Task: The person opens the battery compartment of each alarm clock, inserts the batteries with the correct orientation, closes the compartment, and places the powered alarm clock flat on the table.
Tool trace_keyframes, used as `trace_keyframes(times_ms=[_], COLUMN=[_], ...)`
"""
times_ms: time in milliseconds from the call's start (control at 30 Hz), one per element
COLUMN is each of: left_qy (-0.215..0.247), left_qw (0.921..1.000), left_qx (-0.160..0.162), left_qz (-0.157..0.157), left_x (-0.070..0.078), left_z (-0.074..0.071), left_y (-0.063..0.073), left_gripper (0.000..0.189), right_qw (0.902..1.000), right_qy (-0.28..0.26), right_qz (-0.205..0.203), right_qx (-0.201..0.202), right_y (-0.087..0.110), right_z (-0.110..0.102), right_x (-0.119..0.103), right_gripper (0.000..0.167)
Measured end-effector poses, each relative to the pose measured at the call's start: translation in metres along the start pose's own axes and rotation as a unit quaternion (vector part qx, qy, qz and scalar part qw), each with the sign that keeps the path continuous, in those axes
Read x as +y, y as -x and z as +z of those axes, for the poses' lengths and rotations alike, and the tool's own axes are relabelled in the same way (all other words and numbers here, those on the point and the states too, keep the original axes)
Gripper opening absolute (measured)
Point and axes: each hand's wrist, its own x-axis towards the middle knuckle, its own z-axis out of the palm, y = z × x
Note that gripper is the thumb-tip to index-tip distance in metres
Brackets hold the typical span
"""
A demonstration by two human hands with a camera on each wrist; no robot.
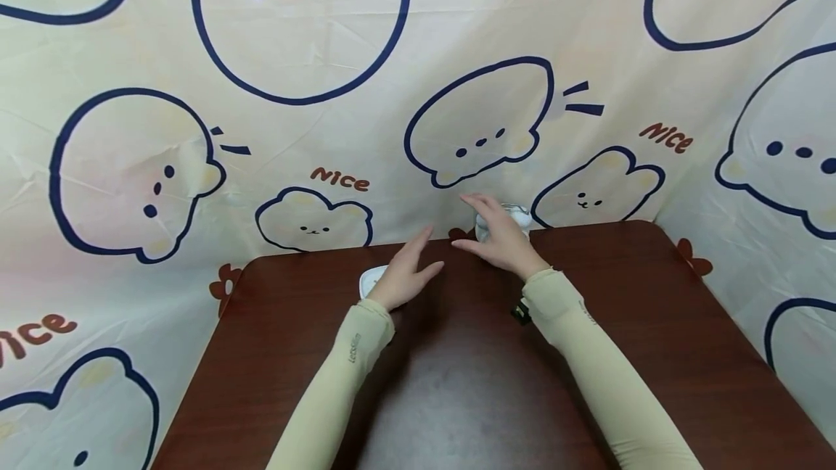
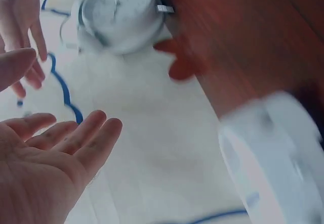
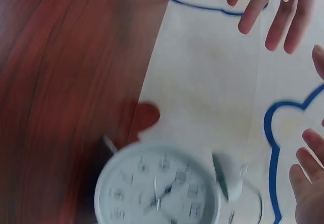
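Observation:
A white twin-bell alarm clock (image 1: pixel 521 217) stands at the back edge of the table, partly covered by my right hand (image 1: pixel 501 239) in the head view. The right wrist view shows its round numbered dial (image 3: pixel 157 188) and a bell. My right hand is raised in front of the clock, fingers spread, holding nothing. My left hand (image 1: pixel 401 275) hovers to the left, its fingers straight and its palm turned inward. Behind it lies a white object with rounded corners (image 1: pixel 371 280), mostly hidden there and blurred in the left wrist view. The two palms face each other, apart.
The dark brown wooden table (image 1: pixel 457 397) reaches back to a pale cloth backdrop (image 1: pixel 313 129) printed with blue-outlined cartoon figures. The cloth also hangs along the left and right sides.

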Motion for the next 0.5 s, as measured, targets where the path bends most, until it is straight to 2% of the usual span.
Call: trace_keyframes(times_ms=[200, 367, 500], left_qy=[-0.002, -0.009, -0.019], left_qw=[0.999, 0.9962, 0.9921], left_qx=[0.028, 0.043, 0.039], left_qz=[-0.034, -0.076, -0.118], left_x=[-0.031, -0.057, -0.077], left_z=[-0.028, -0.038, -0.044], left_y=[0.028, 0.048, 0.064], left_gripper=[0.073, 0.075, 0.083], right_qw=[0.9992, 0.9963, 0.9919], right_qy=[-0.014, -0.019, -0.029], right_qz=[0.001, 0.013, 0.029], right_qx=[-0.039, -0.083, -0.12], right_y=[-0.009, -0.013, -0.014], right_z=[0.032, 0.06, 0.083], right_x=[-0.017, -0.021, -0.024], right_gripper=[0.087, 0.09, 0.095])
